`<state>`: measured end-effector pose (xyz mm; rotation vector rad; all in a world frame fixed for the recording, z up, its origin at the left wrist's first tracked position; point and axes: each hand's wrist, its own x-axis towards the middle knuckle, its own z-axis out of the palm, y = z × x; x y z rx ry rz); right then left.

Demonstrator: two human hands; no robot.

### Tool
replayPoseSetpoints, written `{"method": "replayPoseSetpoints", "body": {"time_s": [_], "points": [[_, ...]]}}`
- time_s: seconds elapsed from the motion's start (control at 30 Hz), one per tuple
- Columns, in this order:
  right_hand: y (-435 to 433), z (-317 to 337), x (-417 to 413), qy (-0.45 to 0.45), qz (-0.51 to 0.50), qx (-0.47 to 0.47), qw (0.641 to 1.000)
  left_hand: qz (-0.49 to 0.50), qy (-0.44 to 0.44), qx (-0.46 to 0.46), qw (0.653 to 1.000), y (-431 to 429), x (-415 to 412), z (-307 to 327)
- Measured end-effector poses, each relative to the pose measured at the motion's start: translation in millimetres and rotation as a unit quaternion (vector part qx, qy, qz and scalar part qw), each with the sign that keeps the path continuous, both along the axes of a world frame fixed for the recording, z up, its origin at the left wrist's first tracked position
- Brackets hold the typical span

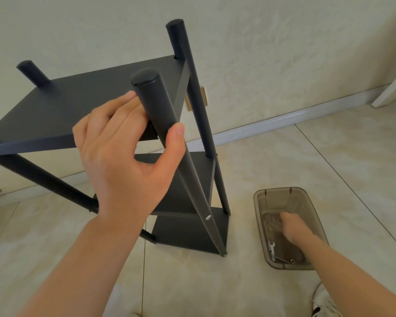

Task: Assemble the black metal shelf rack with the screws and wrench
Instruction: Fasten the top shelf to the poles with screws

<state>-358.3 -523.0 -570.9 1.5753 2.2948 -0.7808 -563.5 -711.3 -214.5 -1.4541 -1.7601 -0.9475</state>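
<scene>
Left grip [124, 161] is wrapped round the near post [160, 106] of the black rack [78, 106], thumb on the right of the post and fingers behind it at the top shelf's corner. The rack stands upright on a beige tiled floor [306, 156] near a cream textured wall [261, 53] with a white baseboard [284, 117]. A silver screw [208, 217] sits low on the same post. Right of the rack, apart from it, a brown see-through bin [281, 191] rests on the floor with a small wrench [271, 247] inside. Right grip [293, 227] reaches down into the bin, arm outstretched; its fingers are blurred, so whether it holds anything cannot be told.
</scene>
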Motion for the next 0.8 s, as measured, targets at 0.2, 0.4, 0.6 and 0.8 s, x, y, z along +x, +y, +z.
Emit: {"method": "replayPoseSetpoints", "body": {"time_s": [0.2, 0.4, 0.6, 0.8], "points": [[-22, 27, -26, 0.211, -0.114, -0.002, 0.971, -0.001, -0.021, 0.0, 1.0, -1, 2, 3], [-52, 90, -76, 0.381, -0.29, -0.018, 0.878, -0.005, -0.03, -0.018, 0.999, -2, 2, 5], [-84, 168, -126, 0.55, -0.311, -0.161, 0.758, -0.013, -0.036, -0.045, 0.998, -5, 0, 8], [-115, 218, -133, 0.605, -0.236, -0.085, 0.755, -0.019, -0.031, -0.065, 0.997, -6, -5, 9]]}}
